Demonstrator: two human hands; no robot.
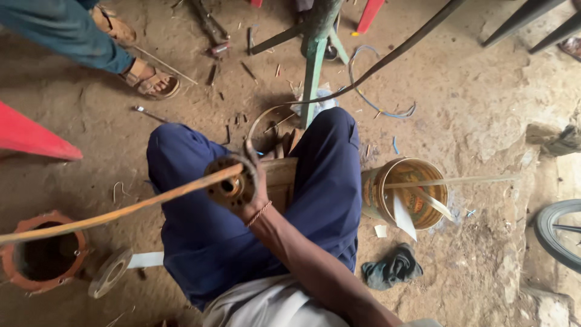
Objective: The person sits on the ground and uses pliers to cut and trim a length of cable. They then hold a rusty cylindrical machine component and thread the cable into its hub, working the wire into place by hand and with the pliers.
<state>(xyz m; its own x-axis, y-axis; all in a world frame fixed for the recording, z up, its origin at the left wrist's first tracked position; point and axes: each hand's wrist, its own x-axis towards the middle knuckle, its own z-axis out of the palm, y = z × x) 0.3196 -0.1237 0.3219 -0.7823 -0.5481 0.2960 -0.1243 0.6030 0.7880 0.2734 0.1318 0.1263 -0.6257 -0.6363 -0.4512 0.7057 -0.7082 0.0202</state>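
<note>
From the head camera, the right hand [253,192] wraps its fingers tightly around the rim of a round rusty metal part [230,183], holding it over a wooden block [280,177] between the knees, probably so the block steadies it. A long rusty rod [115,213] runs from that part out to the left edge of view; whether the left hand holds its far end cannot be told (it is out of sight). Just right of the block stands an open tin can [404,192] with strips inside, near the knee. Left of the block the dirt floor [472,103] lies open until an orange ring-shaped casing [40,254].
</note>
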